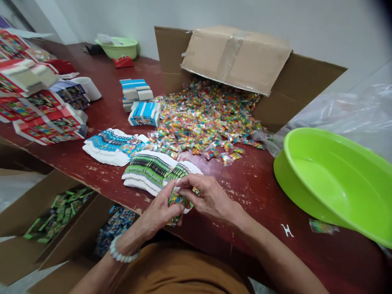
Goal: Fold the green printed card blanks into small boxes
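Observation:
Close to the table's front edge, my left hand (162, 208) is closed around a small green printed candy box (177, 200). My right hand (211, 196) meets it at the top of the box, thumb and fingers pinched there; the fingers cover much of that end. Just behind my hands lies a fanned row of green flat cartons (147, 171). A similar fan of blue cartons (113, 145) is to its left. Beyond them spreads a heap of small wrapped candies (199, 118), spilling from a cardboard box (235, 57) tipped on its side.
A lime green basin (330, 175) stands at the right, with a candy packet (324, 226) beside it. Bundled blue cartons (144, 113) and red carton bundles (52, 124) lie left. Below the edge are open boxes of green packs (61, 212) and blue packs (114, 224).

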`<control>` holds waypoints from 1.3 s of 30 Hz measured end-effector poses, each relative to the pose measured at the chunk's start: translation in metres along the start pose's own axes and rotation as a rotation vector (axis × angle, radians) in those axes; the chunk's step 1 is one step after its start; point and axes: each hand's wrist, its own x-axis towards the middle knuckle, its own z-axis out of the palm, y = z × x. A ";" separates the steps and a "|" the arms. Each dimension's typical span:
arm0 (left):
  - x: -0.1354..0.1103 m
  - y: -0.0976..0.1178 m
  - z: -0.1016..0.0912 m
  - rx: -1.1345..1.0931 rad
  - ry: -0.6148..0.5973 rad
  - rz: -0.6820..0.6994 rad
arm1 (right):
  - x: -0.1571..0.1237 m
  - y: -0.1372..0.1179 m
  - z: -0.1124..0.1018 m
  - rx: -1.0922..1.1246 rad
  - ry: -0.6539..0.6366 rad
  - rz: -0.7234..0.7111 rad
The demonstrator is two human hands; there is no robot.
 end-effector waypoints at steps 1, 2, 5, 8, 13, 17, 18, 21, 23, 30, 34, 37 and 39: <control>0.001 0.001 0.001 -0.037 0.003 0.007 | 0.000 0.000 -0.001 0.110 -0.016 0.084; 0.001 0.001 0.001 -0.094 0.009 0.008 | 0.000 0.001 -0.002 0.225 -0.004 0.159; 0.003 0.001 0.003 -0.286 0.029 -0.033 | -0.001 0.008 -0.004 0.505 0.151 0.327; 0.005 -0.004 0.006 -0.349 0.063 -0.044 | -0.002 0.014 0.002 0.686 0.081 0.481; 0.008 -0.010 0.010 -0.352 0.123 0.032 | -0.006 0.011 0.018 0.621 0.106 0.404; 0.008 -0.005 0.006 -0.493 0.019 -0.075 | -0.009 0.009 0.021 0.287 0.205 0.078; 0.008 -0.003 0.005 -0.520 0.005 -0.098 | -0.010 0.009 0.021 0.241 0.181 0.037; 0.008 0.001 0.005 -0.542 0.030 -0.094 | -0.007 0.008 0.021 0.295 0.139 0.152; 0.008 0.001 0.006 -0.513 0.055 -0.057 | -0.003 0.007 0.022 0.449 0.140 0.302; 0.010 -0.003 0.000 -0.463 0.064 -0.026 | 0.007 0.002 0.020 0.689 0.074 0.356; 0.011 -0.005 -0.006 -0.516 0.100 -0.063 | -0.003 0.005 0.025 0.450 0.091 0.132; 0.013 -0.006 -0.001 -0.549 0.110 -0.064 | -0.007 0.011 0.036 0.344 0.133 0.067; 0.014 -0.005 0.001 -0.529 0.122 -0.056 | -0.007 0.013 0.040 0.306 0.127 0.054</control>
